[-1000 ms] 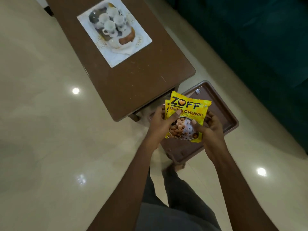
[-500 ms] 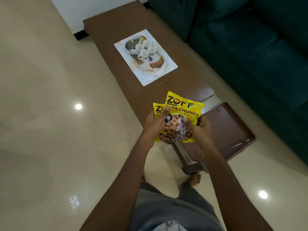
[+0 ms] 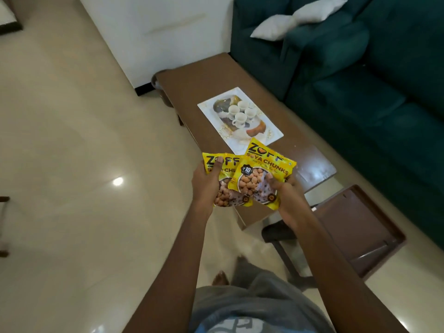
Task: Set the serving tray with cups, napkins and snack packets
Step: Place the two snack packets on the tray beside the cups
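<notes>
Two packets, one per hand: left packet [image 3: 222, 179] pinched under the left hand [image 3: 206, 183] thumb, right packet [image 3: 263, 175] gripped low by the right hand [image 3: 286, 191], fingers curled round each. Both arms reach forward, palms turned inward, packets upright and overlapping above the desk [image 3: 295, 145] end. Tray [image 3: 269, 134] with cups [image 3: 240, 112] sits further along; I'd lay them flat on its bare near corner, clear of the cups.

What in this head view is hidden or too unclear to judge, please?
- Left packet: its print is partly covered by the right packet and the left hand.
- Serving tray: napkins cannot be confirmed; too small.
- Cups: contents too small to tell.
- Right hand: fingers are behind its packet.
</notes>
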